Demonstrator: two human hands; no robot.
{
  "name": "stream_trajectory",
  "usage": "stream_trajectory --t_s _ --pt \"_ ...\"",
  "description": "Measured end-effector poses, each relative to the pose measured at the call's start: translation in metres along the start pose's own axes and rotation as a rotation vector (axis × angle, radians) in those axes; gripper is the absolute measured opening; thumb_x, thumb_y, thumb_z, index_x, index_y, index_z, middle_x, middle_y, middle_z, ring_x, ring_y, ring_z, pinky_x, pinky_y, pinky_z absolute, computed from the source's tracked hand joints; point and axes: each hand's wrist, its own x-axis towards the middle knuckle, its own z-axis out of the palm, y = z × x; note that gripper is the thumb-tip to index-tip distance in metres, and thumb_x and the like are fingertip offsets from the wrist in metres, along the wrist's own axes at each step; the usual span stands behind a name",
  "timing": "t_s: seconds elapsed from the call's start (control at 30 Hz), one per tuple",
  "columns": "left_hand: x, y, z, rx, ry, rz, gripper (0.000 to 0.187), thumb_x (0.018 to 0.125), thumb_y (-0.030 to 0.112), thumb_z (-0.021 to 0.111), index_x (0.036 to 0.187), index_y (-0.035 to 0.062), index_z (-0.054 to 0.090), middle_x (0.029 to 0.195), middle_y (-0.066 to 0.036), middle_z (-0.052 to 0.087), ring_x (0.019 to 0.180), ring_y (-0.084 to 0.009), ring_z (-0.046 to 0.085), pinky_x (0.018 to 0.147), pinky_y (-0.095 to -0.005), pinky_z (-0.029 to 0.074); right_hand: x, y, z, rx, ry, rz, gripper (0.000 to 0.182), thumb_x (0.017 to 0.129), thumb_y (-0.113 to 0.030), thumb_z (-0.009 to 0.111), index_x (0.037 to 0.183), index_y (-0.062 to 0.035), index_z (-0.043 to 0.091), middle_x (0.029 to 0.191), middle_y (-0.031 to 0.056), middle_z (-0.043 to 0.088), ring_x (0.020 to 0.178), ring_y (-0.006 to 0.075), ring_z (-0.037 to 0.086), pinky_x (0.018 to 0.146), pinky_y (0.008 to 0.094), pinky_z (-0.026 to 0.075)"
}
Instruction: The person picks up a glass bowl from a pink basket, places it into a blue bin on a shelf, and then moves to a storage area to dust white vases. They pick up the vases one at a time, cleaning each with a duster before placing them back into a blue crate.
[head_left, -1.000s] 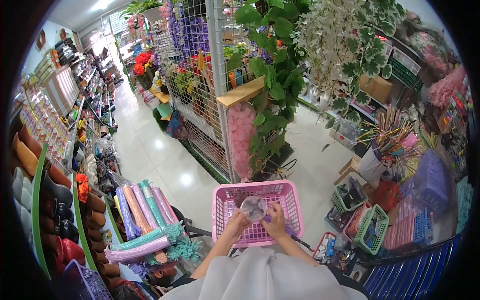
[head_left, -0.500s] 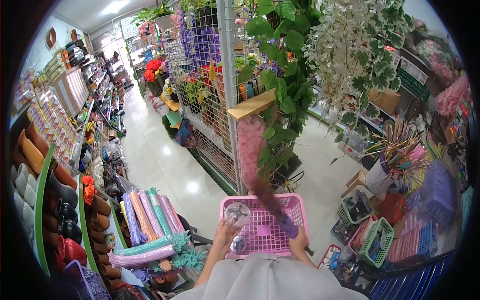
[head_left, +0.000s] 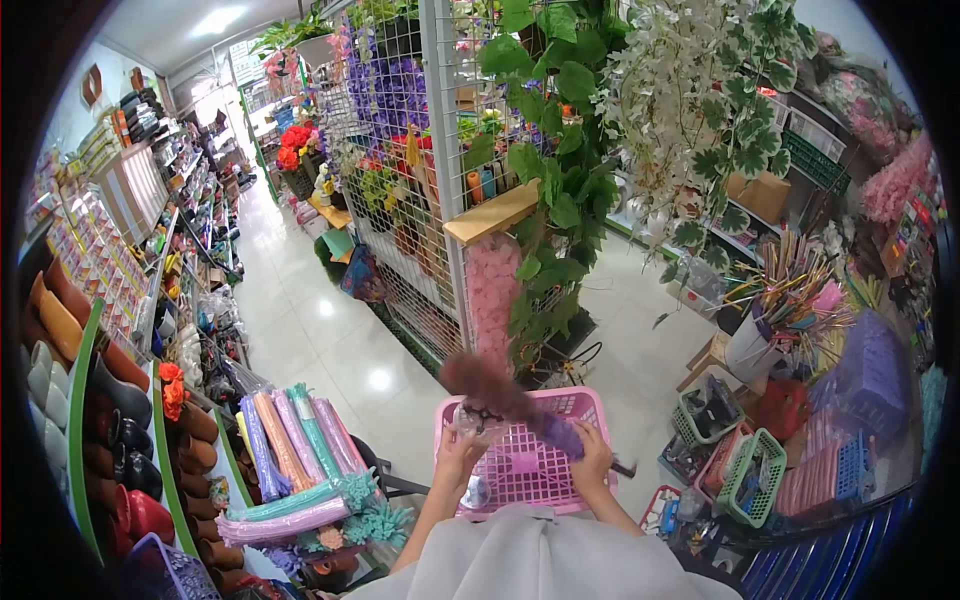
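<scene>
My left hand (head_left: 461, 455) grips a clear round ornament (head_left: 482, 418) with dark marks, above the left side of a pink plastic basket (head_left: 590, 402). My right hand (head_left: 593, 462) is closed around a duster (head_left: 490, 388), which has a blurred brown head and a purple section near the fingers. Its head lies across the top of the ornament, partly covering it; the dark handle end sticks out to the right. Down in the basket, close to my left wrist, sits a shiny clear ball (head_left: 476, 491).
Bundled pastel stems (head_left: 295, 435) are stacked at the left, beside shelves of vases (head_left: 125, 395). A white wire grid (head_left: 405, 230) with hanging leaves (head_left: 565, 190) stands ahead. Small green baskets (head_left: 752, 480) and a bucket of sticks (head_left: 755, 345) are at the right.
The duster's head has swung left and up onto the ornament. My right hand has risen slightly, and the ornament has shifted a little up. The whole view has turned slightly.
</scene>
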Motion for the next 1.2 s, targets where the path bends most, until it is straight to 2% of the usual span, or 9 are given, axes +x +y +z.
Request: stream_trajectory --t_s 0.17,0.23,0.37,0.5,0.63,0.67,0.97,1.1,1.2 --pt "0.005 -0.010 -0.037 -0.236 -0.285 0.068 0.036 0.087 0.018 0.061 0.119 0.0145 0.044 0.114 -0.007 0.055 0.108 -0.0265 0.056 0.094 -0.0427 0.044 0.011 -0.002 -0.019 -0.025 -0.100 -0.194 0.036 0.066 -0.002 0.057 0.100 -0.0116 0.066 0.103 0.0046 0.063 0.090 0.0259 0.061 0.071 0.0358 0.045" --pt "-0.004 -0.001 -0.006 -0.006 0.016 0.117 0.030 0.091 0.025 0.054 0.117 0.0120 0.046 0.113 -0.007 0.054 0.100 -0.0225 0.058 0.093 -0.0407 0.045 0.006 -0.002 -0.013 -0.037 -0.144 -0.154 0.036 0.066 -0.001 0.056 0.099 -0.0113 0.066 0.103 0.0042 0.063 0.089 0.0258 0.061 0.072 0.0357 0.045" --pt "0.048 -0.041 -0.090 0.744 -0.223 0.196 0.033 0.086 0.014 0.060 0.113 0.0085 0.043 0.115 -0.012 0.054 0.108 -0.0265 0.055 0.092 -0.0394 0.046 0.003 0.002 -0.010 0.004 -0.095 -0.139 0.036 0.065 -0.001 0.056 0.098 -0.0111 0.066 0.101 0.0036 0.063 0.089 0.0258 0.061 0.072 0.0361 0.045" --pt "-0.014 0.013 0.006 0.129 0.019 0.036 0.020 0.092 0.015 0.050 0.111 0.0105 0.046 0.106 -0.011 0.058 0.097 -0.0219 0.060 0.088 -0.0332 0.048 -0.005 -0.006 -0.002 0.114 -0.127 0.213 0.033 0.065 -0.003 0.060 0.097 -0.0094 0.066 0.098 0.0063 0.064 0.087 0.0286 0.062 0.072 0.0372 0.047" --pt "0.012 0.004 -0.015 0.033 -0.403 0.097 0.029 0.087 0.020 0.061 0.109 0.0110 0.045 0.105 -0.005 0.059 0.088 -0.0173 0.061 0.086 -0.0384 0.049 0.007 -0.004 -0.015 0.129 -0.124 -0.167 0.028 0.069 -0.006 0.062 0.096 -0.0083 0.066 0.096 0.0089 0.065 0.082 0.0318 0.063 0.067 0.0368 0.049" --pt "-0.003 -0.002 -0.019 -0.136 -0.144 -0.023 0.032 0.086 0.015 0.062 0.112 0.0122 0.044 0.103 -0.005 0.060 0.087 -0.0169 0.061 0.085 -0.0366 0.048 0.007 -0.005 -0.015 0.128 -0.123 -0.160 0.028 0.069 -0.006 0.062 0.096 -0.0083 0.066 0.096 0.0089 0.065 0.082 0.0318 0.063 0.067 0.0368 0.049" --pt "-0.019 -0.003 -0.035 0.250 -0.216 0.025 0.028 0.089 0.012 0.055 0.114 0.0054 0.044 0.103 -0.007 0.055 0.095 -0.0216 0.058 0.082 -0.0352 0.050 -0.005 -0.017 -0.020 0.102 -0.220 -0.181 0.025 0.071 -0.004 0.060 0.094 -0.0096 0.066 0.096 0.0108 0.065 0.083 0.0343 0.063 0.072 0.0425 0.049" --pt "-0.038 0.018 -0.016 -0.004 0.041 -0.015 0.029 0.082 0.002 0.061 0.104 0.0080 0.042 0.096 -0.009 0.058 0.085 -0.0186 0.059 0.078 -0.0342 0.050 -0.009 -0.020 -0.012 -0.014 -0.358 0.301 0.021 0.073 -0.012 0.062 0.093 -0.0066 0.065 0.090 0.0177 0.065 0.080 0.0385 0.062 0.070 0.0451 0.048" --pt "-0.052 0.031 -0.009 0.214 -0.011 0.157 0.035 0.077 -0.003 0.066 0.103 0.0067 0.045 0.106 -0.012 0.061 0.093 -0.0173 0.060 0.081 -0.0305 0.048 -0.005 0.001 -0.009 0.208 -0.655 0.601 0.035 0.075 -0.020 0.071 0.104 -0.0042 0.061 0.089 0.0146 0.068 0.077 0.0241 0.067 0.068 0.0349 0.051"
